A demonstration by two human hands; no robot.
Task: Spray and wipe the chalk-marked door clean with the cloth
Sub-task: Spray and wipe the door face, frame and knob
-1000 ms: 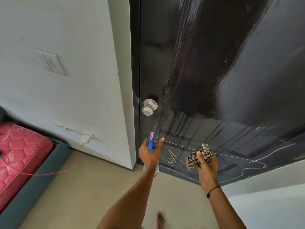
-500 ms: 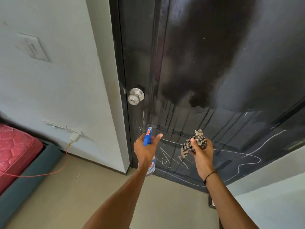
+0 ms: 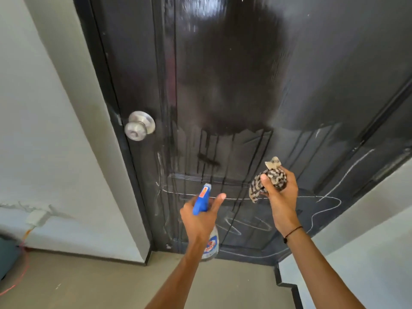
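Your left hand (image 3: 200, 221) has its grip wrapped around the neck of the spray bottle (image 3: 204, 201), blue nozzle aimed at the black door (image 3: 234, 74), thumb stretched out to the right of the sprayer head; the bottle's clear body with its label hangs below your palm. Your right hand (image 3: 282, 197) has its grip closed on the bunched patterned cloth (image 3: 270, 177), held up just in front of the door's lower half, a loose end poking above your fingers. The door's upper middle is wet and dark, with drips running down toward the lower panel. White chalk lines (image 3: 323, 210) loop across that lower panel, below and to the right of your hands. A silver knob (image 3: 139, 126) sits at the door's left edge, above your left hand.
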